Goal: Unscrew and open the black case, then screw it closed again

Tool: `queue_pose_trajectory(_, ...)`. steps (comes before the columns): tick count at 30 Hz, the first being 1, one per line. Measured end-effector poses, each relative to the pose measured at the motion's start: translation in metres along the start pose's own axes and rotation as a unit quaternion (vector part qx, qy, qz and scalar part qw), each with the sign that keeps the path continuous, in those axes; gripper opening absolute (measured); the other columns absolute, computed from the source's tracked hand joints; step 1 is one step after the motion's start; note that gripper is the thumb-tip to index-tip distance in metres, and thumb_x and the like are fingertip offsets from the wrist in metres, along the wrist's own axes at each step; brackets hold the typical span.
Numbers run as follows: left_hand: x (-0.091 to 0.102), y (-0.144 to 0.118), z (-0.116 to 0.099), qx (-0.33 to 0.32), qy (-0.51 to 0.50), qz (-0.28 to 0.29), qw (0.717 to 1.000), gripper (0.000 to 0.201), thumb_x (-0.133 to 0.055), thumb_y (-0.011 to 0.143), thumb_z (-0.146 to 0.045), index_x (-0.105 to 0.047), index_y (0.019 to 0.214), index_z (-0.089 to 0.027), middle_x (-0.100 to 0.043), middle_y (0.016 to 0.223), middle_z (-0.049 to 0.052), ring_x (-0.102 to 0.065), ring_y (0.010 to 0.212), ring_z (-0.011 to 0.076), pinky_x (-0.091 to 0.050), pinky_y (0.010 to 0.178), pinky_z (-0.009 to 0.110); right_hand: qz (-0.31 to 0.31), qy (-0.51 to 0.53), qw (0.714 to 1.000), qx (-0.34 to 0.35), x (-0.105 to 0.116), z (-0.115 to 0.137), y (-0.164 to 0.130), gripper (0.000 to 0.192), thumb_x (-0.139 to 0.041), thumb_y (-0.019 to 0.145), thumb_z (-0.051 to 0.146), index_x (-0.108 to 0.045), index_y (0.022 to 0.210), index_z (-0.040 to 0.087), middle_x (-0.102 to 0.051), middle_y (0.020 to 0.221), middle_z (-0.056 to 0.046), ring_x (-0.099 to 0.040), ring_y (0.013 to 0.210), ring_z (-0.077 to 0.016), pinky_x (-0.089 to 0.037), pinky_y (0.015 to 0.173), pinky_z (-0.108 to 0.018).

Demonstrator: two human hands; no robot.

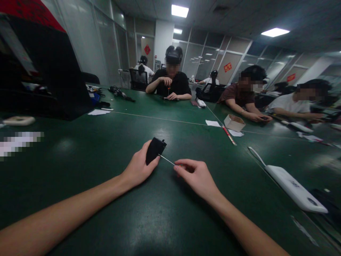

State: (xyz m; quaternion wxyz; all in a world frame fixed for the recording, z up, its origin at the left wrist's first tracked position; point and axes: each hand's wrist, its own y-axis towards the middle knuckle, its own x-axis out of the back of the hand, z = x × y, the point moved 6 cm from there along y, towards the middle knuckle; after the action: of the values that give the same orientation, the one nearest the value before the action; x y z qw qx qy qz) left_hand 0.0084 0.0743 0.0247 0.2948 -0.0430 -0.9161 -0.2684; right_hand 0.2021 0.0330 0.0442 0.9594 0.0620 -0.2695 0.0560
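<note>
My left hand (140, 164) is closed around a small black box-shaped device (154, 150), holding it tilted above the green table. A short stub sticks out at the device's upper right corner. Between the thumb and fingers of my right hand (195, 175) is a screwdriver (167, 160) with a thin metal shaft. Its handle, of which a little orange shows, is mostly hidden by my fingers. The shaft points up and left, and its tip meets the device's right side near my left thumb. Whether it sits in a screw is too small to tell.
A white power strip (295, 188) with a cable lies at the right. Farther back are a small open box (234, 123), papers and a red-and-white strip (229, 136). A large black panel (48, 67) stands at the left. Several people sit around the green table (112, 227).
</note>
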Motion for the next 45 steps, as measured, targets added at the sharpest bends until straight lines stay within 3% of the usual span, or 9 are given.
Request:
queue_pose_trajectory(7,0.0,0.0,-0.001,0.0,-0.004,0.003,1.0,0.054,-0.055,0.091,-0.035,-0.04,0.138,-0.015,-0.065,0.118,0.014,-0.066,0.101,0.0253,-0.052,0.088,0.037,0.053,-0.001,0.997,-0.057,-0.008,-0.009,0.0,0.038,-0.058,0.09,0.046,-0.075,0.079,0.014,-0.063,0.061,-0.002,-0.055,0.053,-0.014,-0.038,0.049,-0.025)
queue_pose_trajectory(10,-0.001,0.0,-0.002,-0.008,-0.005,0.002,1.0,0.053,-0.055,0.091,-0.035,-0.04,0.138,-0.015,-0.065,0.118,0.014,-0.066,0.101,0.0248,-0.051,0.088,0.037,0.053,0.0,0.997,-0.06,-0.009,-0.011,-0.001,0.033,-0.061,0.089,0.044,-0.07,0.08,0.014,-0.063,0.062,-0.001,-0.057,0.05,-0.0135,-0.04,0.049,-0.025)
queue_pose_trajectory(16,-0.001,0.001,-0.002,-0.007,-0.008,0.002,1.0,0.054,-0.055,0.09,-0.035,-0.04,0.138,-0.015,-0.065,0.119,0.013,-0.065,0.101,0.0246,-0.051,0.089,0.037,-0.018,-0.094,0.994,0.045,-0.001,0.005,-0.003,0.026,-0.064,0.089,0.041,-0.073,0.083,0.017,-0.068,0.072,-0.003,-0.061,0.065,-0.0168,-0.042,0.06,-0.027)
queue_pose_trajectory(22,0.001,0.002,0.002,0.019,-0.013,-0.01,1.0,0.057,-0.054,0.09,-0.039,-0.04,0.138,-0.013,-0.065,0.119,0.013,-0.066,0.1,0.0249,-0.051,0.089,0.037,0.014,-0.064,0.997,0.049,-0.005,0.009,-0.004,0.034,-0.048,0.099,0.035,-0.072,0.083,0.018,-0.069,0.077,-0.002,-0.063,0.072,-0.0179,-0.043,0.065,-0.028)
queue_pose_trajectory(30,-0.001,0.002,0.002,0.023,-0.016,0.0,1.0,0.057,-0.055,0.09,-0.038,-0.039,0.139,-0.013,-0.064,0.121,0.014,-0.064,0.104,0.0255,-0.05,0.091,0.038,-0.039,-0.159,0.98,0.114,0.001,0.016,-0.008,0.007,-0.065,0.089,0.025,-0.07,0.091,0.021,-0.069,0.085,-0.001,-0.062,0.076,-0.0177,-0.043,0.071,-0.028)
queue_pose_trajectory(35,-0.001,0.0,0.003,0.059,-0.069,0.022,0.996,0.06,-0.054,0.091,-0.044,-0.038,0.14,-0.014,-0.064,0.12,0.013,-0.063,0.104,0.027,-0.048,0.094,0.042,-0.029,-0.15,0.977,0.15,-0.005,0.013,-0.006,0.007,-0.067,0.087,0.022,-0.067,0.093,0.019,-0.064,0.088,-0.003,-0.059,0.08,-0.0177,-0.043,0.073,-0.029)
queue_pose_trajectory(39,-0.012,-0.01,-0.002,0.099,-0.257,0.06,0.959,0.05,-0.041,0.097,-0.053,-0.051,0.128,-0.016,-0.065,0.122,0.012,-0.062,0.11,0.0259,-0.046,0.1,0.042,-0.032,-0.036,0.995,0.084,-0.013,-0.001,-0.001,0.025,-0.063,0.089,0.035,-0.055,0.072,0.019,-0.058,0.073,0.001,-0.053,0.066,-0.0152,-0.041,0.064,-0.029)
queue_pose_trajectory(43,-0.032,-0.024,-0.012,0.128,-0.416,0.135,0.89,0.062,-0.021,0.1,-0.058,-0.055,0.132,-0.016,-0.061,0.134,0.012,-0.055,0.126,0.0265,-0.037,0.112,0.044,0.056,0.15,0.987,0.025,-0.036,-0.011,-0.004,0.035,-0.059,0.09,0.042,-0.041,0.069,0.021,-0.061,0.088,-0.001,-0.048,0.052,-0.0091,-0.039,0.05,-0.026)
queue_pose_trajectory(45,-0.037,-0.029,-0.017,0.135,-0.437,0.16,0.875,0.063,-0.019,0.1,-0.058,-0.052,0.137,-0.018,-0.059,0.137,0.012,-0.054,0.129,0.0273,-0.035,0.114,0.046,0.083,0.208,0.975,0.003,-0.044,-0.012,-0.008,0.038,-0.059,0.089,0.044,-0.037,0.069,0.022,-0.058,0.084,0.001,-0.044,0.046,-0.0071,-0.036,0.046,-0.025)
